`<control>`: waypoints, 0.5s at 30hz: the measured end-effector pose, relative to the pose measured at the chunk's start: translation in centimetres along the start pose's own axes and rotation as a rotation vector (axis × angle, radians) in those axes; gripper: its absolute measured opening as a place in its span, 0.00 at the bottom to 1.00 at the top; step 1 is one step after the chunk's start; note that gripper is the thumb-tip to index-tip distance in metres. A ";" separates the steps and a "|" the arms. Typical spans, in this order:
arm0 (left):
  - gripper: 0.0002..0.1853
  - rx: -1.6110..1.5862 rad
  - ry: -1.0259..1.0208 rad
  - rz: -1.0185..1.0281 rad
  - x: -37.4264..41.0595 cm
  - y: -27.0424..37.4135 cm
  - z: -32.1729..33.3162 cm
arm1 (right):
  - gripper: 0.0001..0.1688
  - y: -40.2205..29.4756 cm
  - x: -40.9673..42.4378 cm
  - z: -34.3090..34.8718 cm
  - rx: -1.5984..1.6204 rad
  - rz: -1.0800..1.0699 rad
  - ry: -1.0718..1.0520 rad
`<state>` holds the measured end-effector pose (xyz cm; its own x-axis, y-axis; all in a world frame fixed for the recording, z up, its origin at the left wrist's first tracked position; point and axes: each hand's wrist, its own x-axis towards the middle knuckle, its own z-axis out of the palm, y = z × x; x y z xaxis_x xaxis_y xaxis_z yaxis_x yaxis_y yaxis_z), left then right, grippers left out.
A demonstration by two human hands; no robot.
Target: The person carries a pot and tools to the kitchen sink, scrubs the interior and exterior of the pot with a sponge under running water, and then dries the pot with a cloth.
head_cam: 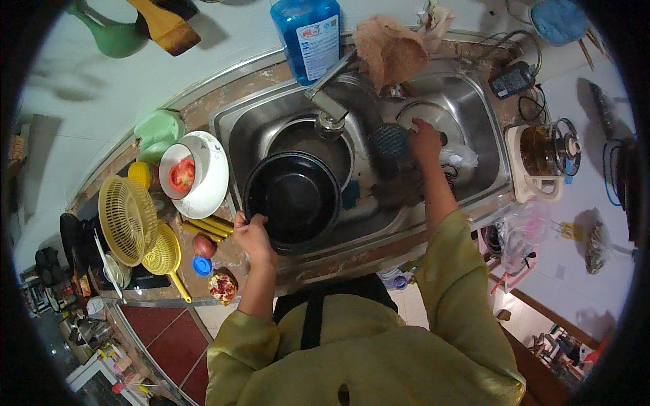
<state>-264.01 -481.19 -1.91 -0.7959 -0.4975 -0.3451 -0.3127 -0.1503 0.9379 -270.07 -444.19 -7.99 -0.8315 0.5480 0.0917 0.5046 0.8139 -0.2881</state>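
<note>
My left hand grips the near left rim of a round black pan, tilted over the left sink basin. Below it, partly covered, a wider round metal pan sits in that basin under the faucet. My right hand reaches over the right sink basin, beside a dark textured scrubber. Whether its fingers hold anything is unclear. A round clear lid or dish and a crumpled plastic bag lie in the right basin.
Left on the counter are a white bowl with cut tomato, a yellow colander, a yellow strainer, a red onion and a cut pomegranate. A blue liquid bottle stands behind the sink; a glass kettle stands right.
</note>
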 end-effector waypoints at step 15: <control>0.14 0.022 -0.058 -0.038 1.0 -3.3 5.1 | 0.27 -7.5 4.0 0.3 1.584 0.656 -0.395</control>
<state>-266.43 -476.84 -5.56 -0.8118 -0.4412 -0.3826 -0.3543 -0.1486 0.9232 -277.20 -448.16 -5.76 -0.7249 0.4076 -0.5553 0.2573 -0.5875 -0.7672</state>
